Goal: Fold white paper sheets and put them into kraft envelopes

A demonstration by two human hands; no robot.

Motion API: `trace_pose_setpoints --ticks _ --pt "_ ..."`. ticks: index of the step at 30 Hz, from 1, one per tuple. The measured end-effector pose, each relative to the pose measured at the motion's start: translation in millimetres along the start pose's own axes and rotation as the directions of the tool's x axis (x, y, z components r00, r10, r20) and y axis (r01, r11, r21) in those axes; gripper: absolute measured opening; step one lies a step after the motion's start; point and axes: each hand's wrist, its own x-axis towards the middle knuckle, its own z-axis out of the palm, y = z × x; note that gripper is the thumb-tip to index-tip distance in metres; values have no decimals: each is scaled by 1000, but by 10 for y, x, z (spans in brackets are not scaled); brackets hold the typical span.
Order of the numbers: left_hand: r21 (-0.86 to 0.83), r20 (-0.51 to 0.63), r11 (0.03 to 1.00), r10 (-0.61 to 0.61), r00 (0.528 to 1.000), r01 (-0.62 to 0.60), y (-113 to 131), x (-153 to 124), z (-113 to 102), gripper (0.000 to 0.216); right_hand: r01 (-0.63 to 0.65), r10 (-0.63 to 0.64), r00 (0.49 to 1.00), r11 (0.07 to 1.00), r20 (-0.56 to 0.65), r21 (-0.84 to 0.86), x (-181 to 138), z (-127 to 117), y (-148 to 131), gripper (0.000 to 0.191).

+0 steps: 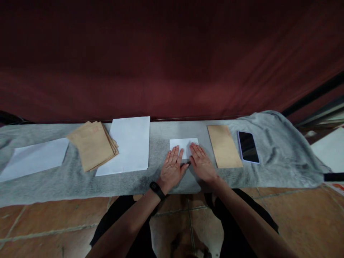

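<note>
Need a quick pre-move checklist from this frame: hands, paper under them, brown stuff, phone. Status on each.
1. Left hand flat on the small white paper: ok.
2. Right hand on the same paper: ok, fingers over its right part.
3. Paper's edges lined up: cannot tell, the hands cover much of the near side.
4. Single brown piece apart from the paper: ok, lies to its right.
5. Phone off the brown piece: ok, just right of it.
6. Brown stack squared up: not ok, fanned and overlapping the large white sheet.

Left hand point(172, 171) and right hand point(202, 163) flat, palm-down, close together, arms point(131, 225) outstretched
</note>
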Motion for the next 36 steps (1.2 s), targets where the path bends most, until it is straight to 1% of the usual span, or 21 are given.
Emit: trace_pose_setpoints --ticks 3,5,8,12,16,21,23,26,28,30,36 --pt "4 13 1000 30 999 -30 -28 -2 -36 61 100 -101 994 994 34 32 -88 17 -95 54" --pt "6 22 999 37 999 -37 -42 -8 -54 59 120 -121 992 992 28 29 -141 21 -108 56" --pt "17 30 1000 11 999 -12 -43 -14 -56 61 107 -107 994 994 -2 12 -203 9 -78 61" --pt "31 25 999 -43 999 42 -18 -9 -31 69 66 -66 997 998 -32 0 -264 -16 -38 65" --pt "44 9 995 -87 996 87 -11 -9 -17 72 41 -41 999 999 -31 -7 -301 -46 -22 68" --pt "43 -23 990 -133 991 134 1 11 -11 71 29 -30 999 999 -24 -26 -315 -80 -16 67" --pt "18 -33 994 -106 994 107 49 35 -4 68 27 -27 999 999 -18 -34 -319 -78 -19 67" --pt "-46 -2 998 32 999 -32 179 81 15 64 28 -28 1000 998 -3 -48 -331 -51 -20 65" --pt "-81 21 992 101 995 -99 273 117 37 66 33 -33 999 997 3 -63 -342 -25 -18 65" --pt "-96 28 990 110 994 -107 342 162 63 71 33 -33 999 997 3 -72 -350 -2 -14 67" --pt "-83 30 996 48 998 -46 399 349 121 75 29 -30 1000 998 -10 -59 -342 19 -27 66"
